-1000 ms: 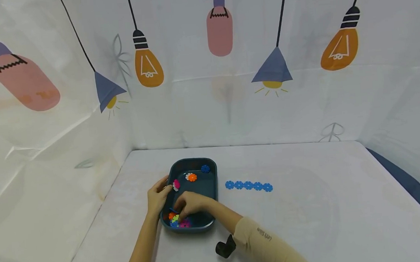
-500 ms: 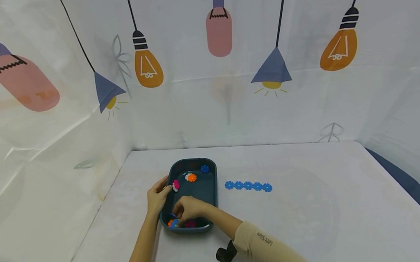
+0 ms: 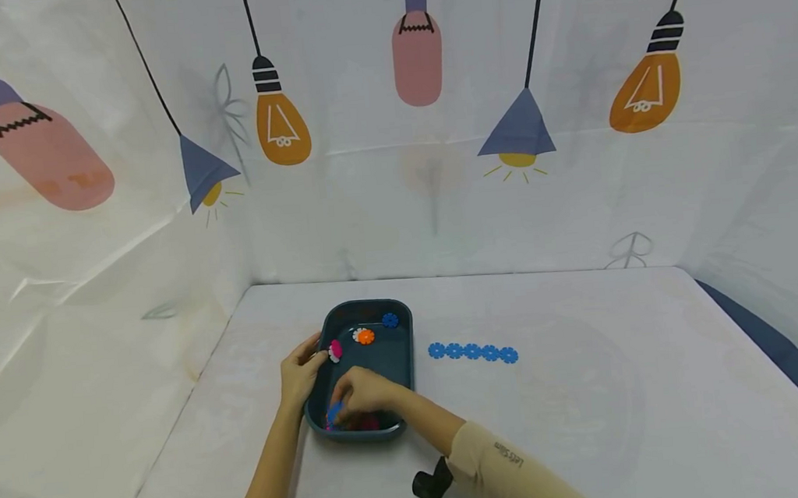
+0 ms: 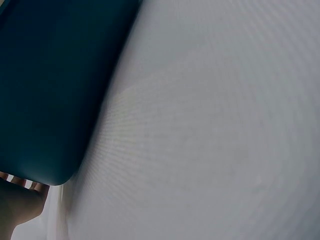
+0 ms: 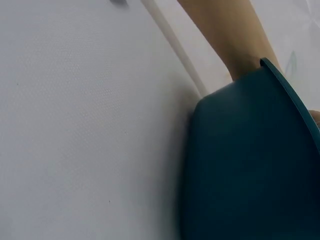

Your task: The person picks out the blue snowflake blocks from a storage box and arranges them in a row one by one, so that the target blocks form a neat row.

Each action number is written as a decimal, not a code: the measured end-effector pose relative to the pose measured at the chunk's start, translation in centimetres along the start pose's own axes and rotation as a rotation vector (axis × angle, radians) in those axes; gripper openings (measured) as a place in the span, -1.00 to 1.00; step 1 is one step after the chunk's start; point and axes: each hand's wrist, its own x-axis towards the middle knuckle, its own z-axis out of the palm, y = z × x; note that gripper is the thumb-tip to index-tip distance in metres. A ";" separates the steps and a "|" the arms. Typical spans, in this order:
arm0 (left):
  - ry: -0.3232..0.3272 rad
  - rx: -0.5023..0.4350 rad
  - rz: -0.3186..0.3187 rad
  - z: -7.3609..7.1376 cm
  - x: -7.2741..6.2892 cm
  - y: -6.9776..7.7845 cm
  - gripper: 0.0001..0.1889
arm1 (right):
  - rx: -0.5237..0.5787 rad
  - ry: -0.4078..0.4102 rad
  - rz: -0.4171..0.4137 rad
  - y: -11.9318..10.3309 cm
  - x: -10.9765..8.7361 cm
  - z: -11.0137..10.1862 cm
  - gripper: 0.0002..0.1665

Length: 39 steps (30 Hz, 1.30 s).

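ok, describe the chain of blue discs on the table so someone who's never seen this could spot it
Start at the dark teal plastic tray near the middle of the white table, where both hands work. Look just right of the tray: the row of five bright blue flower-edged discs lies flat on the bare tabletop. It alone sits outside the tray, its discs joined in a line, while the other pieces lie loose inside.

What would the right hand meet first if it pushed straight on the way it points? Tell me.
Probably the left hand on the tray's left rim: the right hand, fingers among pieces at the near end, points left. Depth is unclear.
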 end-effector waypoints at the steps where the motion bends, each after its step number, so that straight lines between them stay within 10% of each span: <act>1: 0.001 0.007 0.003 0.0 0.0 -0.1 -0.56 | 0.052 0.020 0.003 0.0 0.0 -0.2 -0.82; 12: -0.020 -0.033 0.005 -0.1 0.1 0.2 -0.55 | 0.269 0.309 -0.005 0.7 0.7 -2.3 -0.72; 22: 0.002 -0.020 0.022 0.2 0.2 0.1 -0.58 | 0.348 0.404 0.051 0.6 0.8 -2.5 -0.69; 39: 0.010 -0.008 0.029 0.2 0.2 -0.1 -0.59 | 0.509 0.454 -0.162 0.2 -2.1 -6.1 -0.68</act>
